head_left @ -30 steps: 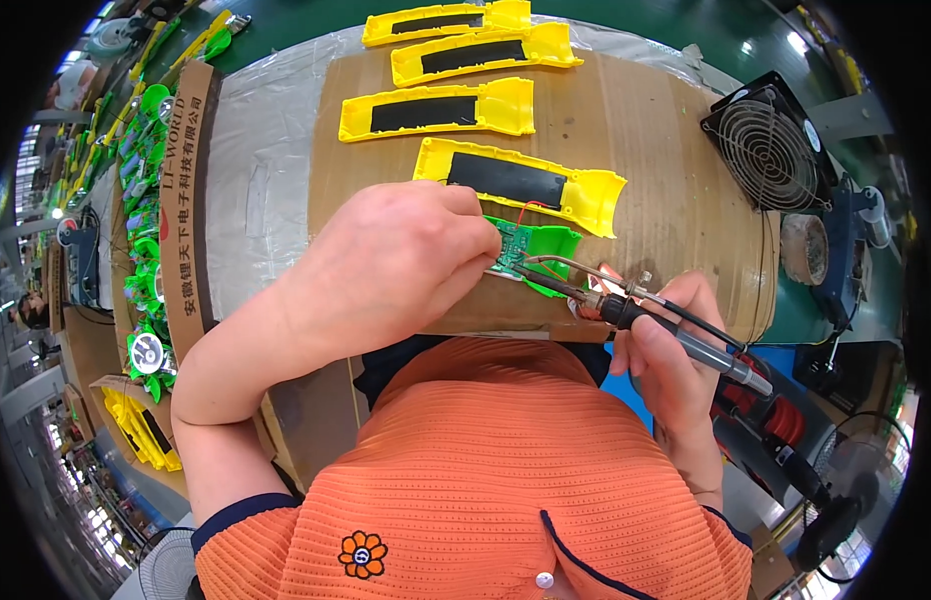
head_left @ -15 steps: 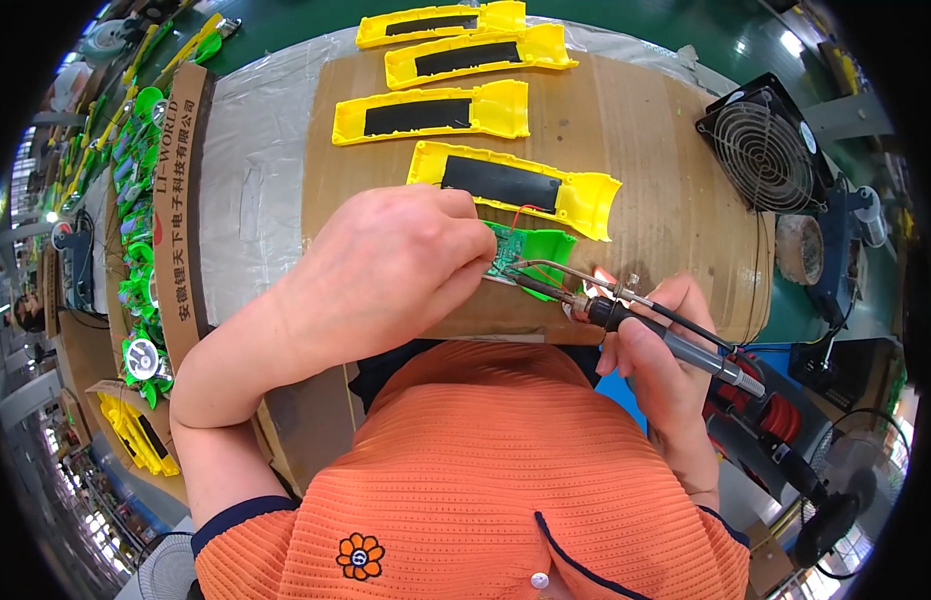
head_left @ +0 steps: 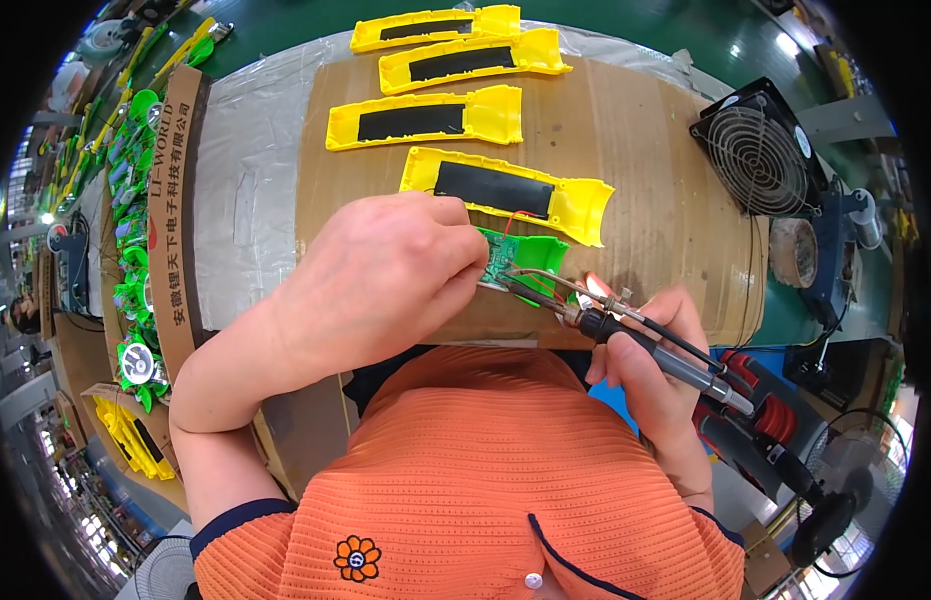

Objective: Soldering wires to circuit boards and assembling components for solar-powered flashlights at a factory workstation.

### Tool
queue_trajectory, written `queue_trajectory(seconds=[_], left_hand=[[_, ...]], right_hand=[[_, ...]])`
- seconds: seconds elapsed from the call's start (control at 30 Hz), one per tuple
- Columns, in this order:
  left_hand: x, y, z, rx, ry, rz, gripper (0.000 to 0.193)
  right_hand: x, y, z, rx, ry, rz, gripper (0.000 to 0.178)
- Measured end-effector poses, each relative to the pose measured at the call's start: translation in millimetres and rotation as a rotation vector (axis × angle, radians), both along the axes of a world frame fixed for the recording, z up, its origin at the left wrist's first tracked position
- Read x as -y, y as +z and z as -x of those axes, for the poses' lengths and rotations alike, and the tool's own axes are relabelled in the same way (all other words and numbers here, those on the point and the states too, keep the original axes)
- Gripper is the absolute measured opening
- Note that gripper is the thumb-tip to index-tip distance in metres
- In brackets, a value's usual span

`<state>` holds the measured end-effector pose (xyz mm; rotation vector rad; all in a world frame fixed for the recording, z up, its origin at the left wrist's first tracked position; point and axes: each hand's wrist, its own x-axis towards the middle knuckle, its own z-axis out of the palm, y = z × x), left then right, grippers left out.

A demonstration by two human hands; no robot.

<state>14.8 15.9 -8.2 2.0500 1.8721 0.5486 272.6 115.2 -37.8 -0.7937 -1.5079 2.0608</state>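
On the cardboard sheet [head_left: 676, 130], close to its edge nearest the body, we find the green circuit board [head_left: 499, 256] lying in a green plastic housing [head_left: 538, 262], with a red wire [head_left: 516, 218] arching up from it toward the closest yellow shell.

At the board's left end we see the left hand [head_left: 401, 265], back upward, wrist level, fingers curled in and drawn together with the thumb; the fingertips are mostly hidden, so we cannot tell what they pinch. Its elbow is sharply bent out at the side, and the forearm slants inward across the sheet's near corner.

From the lower right comes the right hand [head_left: 661, 365], closed round the grey handle of a soldering iron [head_left: 691, 373], thumb lying along its near side. The iron points left, its rod and thin metal tube reaching the board's lower right; whether the tip touches, we cannot make out.

Just beyond the housing lies the nearest yellow shell [head_left: 583, 208], black pad inside, with three more yellow shells [head_left: 493, 112] behind it. A black fan [head_left: 756, 155] stands at the far right.

Compared with a second ago, we see the whole workbench sitting slightly farther left and lower in view, while both hands keep the same hold.
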Motion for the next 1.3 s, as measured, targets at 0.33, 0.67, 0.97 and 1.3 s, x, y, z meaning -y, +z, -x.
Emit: queue_trajectory(seconds=[0.33,0.67,0.97,1.3], left_hand=[[0.4,-0.6,-2.9,-0.009,0.004,0.008,0.006],[-43.6,-10.7,12.9,-0.477,0.007,-0.173,0.033],[11.4,7.0,21.0,-0.184,-0.133,0.102,0.061],[-79.1,9.9,132.4,-0.404,0.132,-0.183,0.062]], right_hand=[[-43.2,-16.5,-1.3,-0.125,-0.389,-0.098,0.015],[-53.5,-36.6,-3.4,-0.249,-0.374,-0.039,0.009],[-56.6,-46.0,1.6,-0.330,-0.437,0.013,0.011],[-57.0,-39.5,-7.4,-0.345,-0.516,0.050,0.019]])
